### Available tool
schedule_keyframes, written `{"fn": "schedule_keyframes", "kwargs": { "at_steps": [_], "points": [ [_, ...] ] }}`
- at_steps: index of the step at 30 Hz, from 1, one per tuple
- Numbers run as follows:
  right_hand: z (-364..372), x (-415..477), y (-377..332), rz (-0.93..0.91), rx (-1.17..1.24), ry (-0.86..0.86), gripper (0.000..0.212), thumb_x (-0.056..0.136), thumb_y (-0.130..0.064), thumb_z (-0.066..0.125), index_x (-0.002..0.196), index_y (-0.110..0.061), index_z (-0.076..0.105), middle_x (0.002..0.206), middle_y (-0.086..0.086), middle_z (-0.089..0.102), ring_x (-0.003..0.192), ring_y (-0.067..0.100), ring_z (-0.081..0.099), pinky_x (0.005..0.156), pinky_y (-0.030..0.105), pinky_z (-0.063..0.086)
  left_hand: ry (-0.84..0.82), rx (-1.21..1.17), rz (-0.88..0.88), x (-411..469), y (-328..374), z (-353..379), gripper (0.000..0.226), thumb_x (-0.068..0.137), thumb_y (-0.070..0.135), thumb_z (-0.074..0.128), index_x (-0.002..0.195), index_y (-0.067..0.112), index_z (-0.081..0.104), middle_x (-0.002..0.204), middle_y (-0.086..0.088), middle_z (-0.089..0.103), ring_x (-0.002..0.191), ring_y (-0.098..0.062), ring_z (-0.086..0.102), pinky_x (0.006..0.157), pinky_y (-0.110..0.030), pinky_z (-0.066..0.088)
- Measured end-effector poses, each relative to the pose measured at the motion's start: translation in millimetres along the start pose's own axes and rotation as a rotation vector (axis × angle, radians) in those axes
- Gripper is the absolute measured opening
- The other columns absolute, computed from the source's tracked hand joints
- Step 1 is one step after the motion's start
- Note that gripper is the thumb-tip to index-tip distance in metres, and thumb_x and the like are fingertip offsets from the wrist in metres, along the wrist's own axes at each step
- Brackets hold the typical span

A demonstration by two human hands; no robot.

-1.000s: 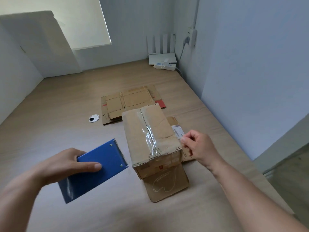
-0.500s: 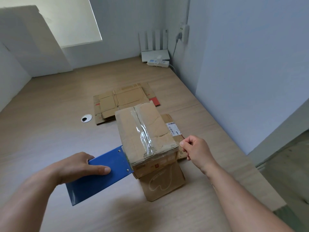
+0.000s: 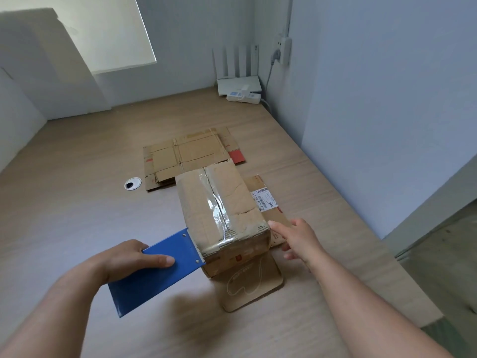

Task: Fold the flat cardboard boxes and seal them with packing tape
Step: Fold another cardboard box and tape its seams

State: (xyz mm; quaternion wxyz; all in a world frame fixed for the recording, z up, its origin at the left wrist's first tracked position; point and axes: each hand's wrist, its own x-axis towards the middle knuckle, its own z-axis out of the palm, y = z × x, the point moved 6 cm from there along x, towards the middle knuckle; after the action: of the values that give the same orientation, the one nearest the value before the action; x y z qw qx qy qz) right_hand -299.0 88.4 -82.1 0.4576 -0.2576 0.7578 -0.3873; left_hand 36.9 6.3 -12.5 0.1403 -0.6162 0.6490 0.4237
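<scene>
A folded cardboard box [image 3: 232,200] stands on the wooden desk [image 3: 77,215], with clear packing tape [image 3: 218,210] along its top seam and down the near end. My left hand [image 3: 129,259] grips a blue tape dispenser [image 3: 157,270], whose toothed edge touches the box's near left corner. My right hand [image 3: 296,239] has straight fingers, the index fingertip touching the box's near right corner. Flat cardboard boxes [image 3: 185,158] lie behind the box.
A flat piece with a shipping label [image 3: 265,200] lies under the box's right side, another flat piece [image 3: 253,288] under its near end. A round cable grommet [image 3: 133,183] sits left. A router and power strip [image 3: 240,91] stand in the far corner. The wall runs along the right.
My left hand brought the blue dispenser from the left up against the box's near corner. My right hand let go of its pinch at the box's right side and opened its fingers.
</scene>
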Motion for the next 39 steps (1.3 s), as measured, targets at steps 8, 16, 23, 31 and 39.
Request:
{"fn": "schedule_keyframes", "kwargs": {
  "at_steps": [8, 16, 23, 31, 39],
  "points": [
    [23.1, -33.6, -32.3, -0.405, -0.505, 0.312, 0.033, 0.094, -0.048, 0.047, 0.077, -0.020, 0.050, 0.082, -0.007, 0.049, 0.077, 0.014, 0.048, 0.054, 0.024, 0.031, -0.011, 0.021, 0.017, 0.7, 1.5, 1.7, 0.099, 0.018, 0.085, 0.063, 0.088, 0.016, 0.070, 0.081, 0.000, 0.073, 0.078, -0.018, 0.069, 0.067, -0.027, 0.044],
    [22.4, -15.0, -22.9, -0.300, -0.142, 0.290, 0.036, 0.090, -0.028, 0.061, 0.061, -0.016, 0.044, 0.070, 0.005, 0.051, 0.066, 0.018, 0.045, 0.058, 0.025, 0.035, -0.034, -0.005, 0.071, -0.6, 3.8, -5.1, 0.097, 0.022, 0.086, 0.063, 0.090, 0.016, 0.070, 0.083, 0.000, 0.073, 0.081, -0.020, 0.069, 0.071, -0.028, 0.044],
    [24.3, -16.6, -25.5, -0.283, -0.112, 0.279, 0.034, 0.089, -0.024, 0.062, 0.062, -0.013, 0.045, 0.061, 0.001, 0.045, 0.062, 0.016, 0.041, 0.058, 0.031, 0.033, -0.067, -0.026, 0.064, -14.5, -30.6, -23.0, 0.102, 0.013, 0.090, 0.065, 0.083, 0.015, 0.072, 0.078, 0.001, 0.074, 0.074, -0.018, 0.071, 0.071, -0.030, 0.044],
    [28.3, -21.2, -31.2, -0.295, -0.168, 0.288, 0.035, 0.090, -0.023, 0.061, 0.061, -0.012, 0.045, 0.061, 0.000, 0.046, 0.061, 0.015, 0.041, 0.057, 0.028, 0.033, -0.093, -0.012, -0.121, 4.6, -37.6, -11.6, 0.089, 0.027, 0.076, 0.070, 0.093, 0.017, 0.070, 0.090, -0.002, 0.074, 0.084, -0.021, 0.071, 0.089, -0.036, 0.052],
    [30.3, -19.2, -34.0, -0.286, -0.189, 0.265, 0.036, 0.091, -0.025, 0.059, 0.061, -0.014, 0.045, 0.063, 0.000, 0.049, 0.062, 0.015, 0.044, 0.057, 0.029, 0.035, 0.301, 0.401, -0.173, 8.7, -23.0, -21.8, 0.047, 0.077, 0.069, 0.057, 0.078, 0.022, 0.053, 0.080, 0.004, 0.058, 0.074, -0.013, 0.057, 0.062, -0.027, 0.039]
  ]
}}
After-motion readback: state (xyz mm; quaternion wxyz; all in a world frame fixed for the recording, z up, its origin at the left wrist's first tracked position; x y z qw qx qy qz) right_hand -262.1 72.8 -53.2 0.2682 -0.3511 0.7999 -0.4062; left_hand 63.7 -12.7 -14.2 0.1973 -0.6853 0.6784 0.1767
